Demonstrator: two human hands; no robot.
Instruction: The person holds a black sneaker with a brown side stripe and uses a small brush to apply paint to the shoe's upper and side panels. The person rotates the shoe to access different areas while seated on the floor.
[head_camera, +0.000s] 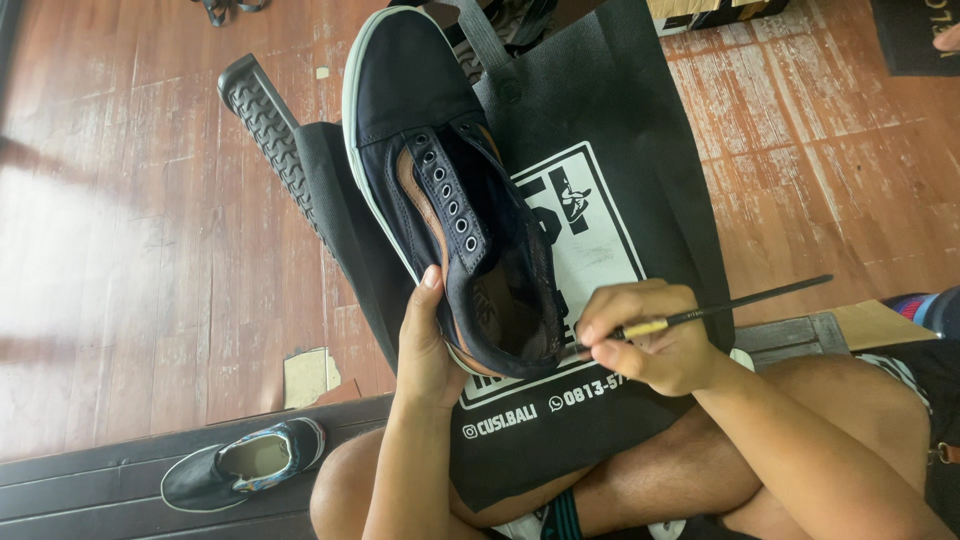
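Navy laceless shoe over black bag on lap, heel cupped by left hand, right hand pinching thin brush at collar; likely stray mark if grip slips.

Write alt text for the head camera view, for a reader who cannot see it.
A seated person's left hand grips the heel of a lace-less dark navy sneaker, while the right hand holds a thin paintbrush at its heel opening. A black printed tote bag covers the lap; a second shoe lies on the wooden floor.

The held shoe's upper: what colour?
Dark navy shoe with a white sole edge; head view.
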